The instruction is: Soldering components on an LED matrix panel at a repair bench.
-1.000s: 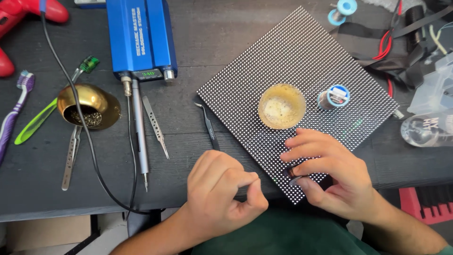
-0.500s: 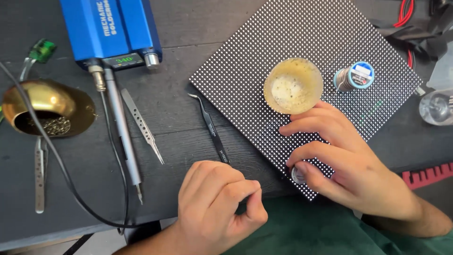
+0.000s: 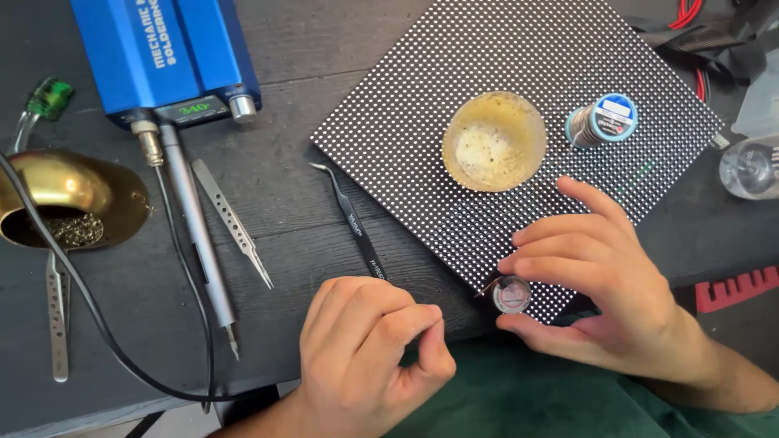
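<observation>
My right hand (image 3: 604, 280) grips a small round clear spool (image 3: 512, 294) between thumb and fingers at the near corner of a black dotted LED panel (image 3: 422, 122). A thin strand runs from the spool toward my left hand (image 3: 369, 353), whose thumb and forefinger are pinched together just left of it; I cannot see for sure that they hold the strand. Black curved tweezers (image 3: 353, 219) lie just above my left hand. On the panel sit a round yellowish flux tub (image 3: 494, 140) and a solder spool (image 3: 603, 120).
A blue soldering station (image 3: 162, 53) stands at the back left, its iron (image 3: 195, 235) lying on the dark table. Silver tweezers (image 3: 233, 221), a brass tip-cleaner bowl (image 3: 65, 199), another silver tool (image 3: 57, 324), a clear jar (image 3: 751, 166) and a red part (image 3: 734, 285) lie around.
The view has closed in on the panel's near corner. My right hand has lifted its fingers and now shows the small spool held between thumb and fingers. My left hand stays pinched.
</observation>
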